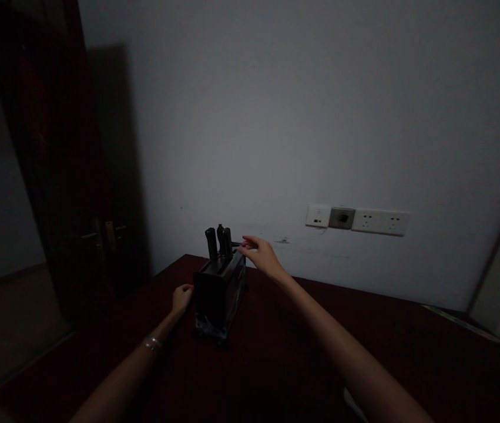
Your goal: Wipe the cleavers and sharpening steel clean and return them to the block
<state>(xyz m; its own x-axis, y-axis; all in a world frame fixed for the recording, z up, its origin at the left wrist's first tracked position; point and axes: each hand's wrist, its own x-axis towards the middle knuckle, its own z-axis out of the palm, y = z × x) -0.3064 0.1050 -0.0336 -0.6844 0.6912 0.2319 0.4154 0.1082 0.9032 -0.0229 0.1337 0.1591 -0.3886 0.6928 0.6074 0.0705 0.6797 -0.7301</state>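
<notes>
A black knife block [212, 296] stands upright on the dark red table, with some clear plastic film about its lower part. Several black knife handles [221, 242] stick up from the slots in its top. At the block's left side, my left hand [181, 298] has its curled fingers against it, their tips partly hidden. My right hand [259, 254] is over the far right end of the top, thumb and forefinger pinched together. A thin dark piece shows at these fingertips; its kind is too dim to tell.
Behind the table [302, 341] rises a pale wall [276, 117] with sockets and switches [358, 220]. A dark wooden door [51, 164] with a metal handle is at left. Something white [353, 405] lies partly under my right forearm.
</notes>
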